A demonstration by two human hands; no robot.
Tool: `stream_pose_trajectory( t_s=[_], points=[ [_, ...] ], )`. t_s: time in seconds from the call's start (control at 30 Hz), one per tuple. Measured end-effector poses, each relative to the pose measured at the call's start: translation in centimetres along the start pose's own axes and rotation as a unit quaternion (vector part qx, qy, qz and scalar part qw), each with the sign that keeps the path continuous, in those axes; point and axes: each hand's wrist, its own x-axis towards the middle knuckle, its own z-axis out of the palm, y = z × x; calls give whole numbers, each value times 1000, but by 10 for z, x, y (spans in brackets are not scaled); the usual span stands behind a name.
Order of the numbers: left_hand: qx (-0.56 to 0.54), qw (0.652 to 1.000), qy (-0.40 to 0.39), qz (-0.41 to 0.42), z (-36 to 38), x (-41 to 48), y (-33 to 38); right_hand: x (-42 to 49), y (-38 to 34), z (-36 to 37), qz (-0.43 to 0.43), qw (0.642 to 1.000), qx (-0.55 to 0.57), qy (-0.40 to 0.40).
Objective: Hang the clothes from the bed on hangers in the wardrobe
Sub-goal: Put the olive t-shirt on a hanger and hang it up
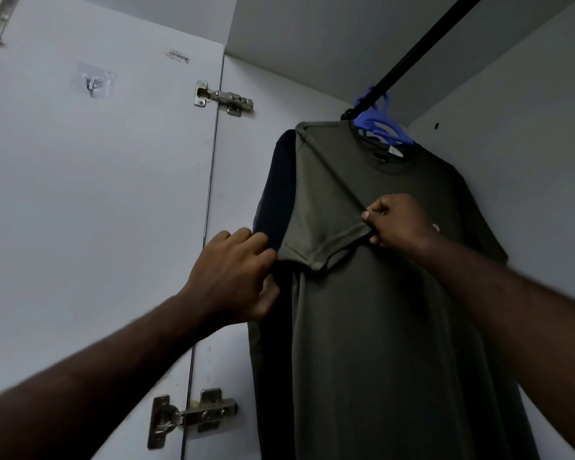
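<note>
An olive green T-shirt hangs on a blue hanger from the black wardrobe rail. Its left sleeve is stretched flat between my hands. My left hand pinches the sleeve's outer hem corner. My right hand pinches the sleeve near the armpit seam. Behind the green shirt hangs a dark navy garment, mostly hidden.
The open white wardrobe door stands to the left, with metal hinges top and bottom and a stick-on hook. The wardrobe's side wall is close on the right. More blue hangers cluster on the rail's far end.
</note>
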Motion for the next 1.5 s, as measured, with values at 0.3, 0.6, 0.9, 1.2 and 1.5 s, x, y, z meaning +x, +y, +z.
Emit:
stream_pose_trajectory(
  t_s=[0.3, 0.6, 0.9, 1.2, 1.5],
  points=[
    [34, 996, -85, 14, 21, 105, -1, 13, -5, 24, -27, 998, -59, -11],
    [104, 978, -177, 40, 89, 103, -19, 36, 1, 43, -69, 965, -241, 79],
    [81, 973, -189, 105, 123, 86, -18, 45, 21, 64, -149, 926, -347, 26],
    [-32, 973, -176, 146, 135, 108, 25, 39, 45, 9, -159, 906, -389, 50],
    [-132, 968, -120, 177, 137, 176, 81, 34, 128, -140, 144, 918, -306, 205]
  ],
)
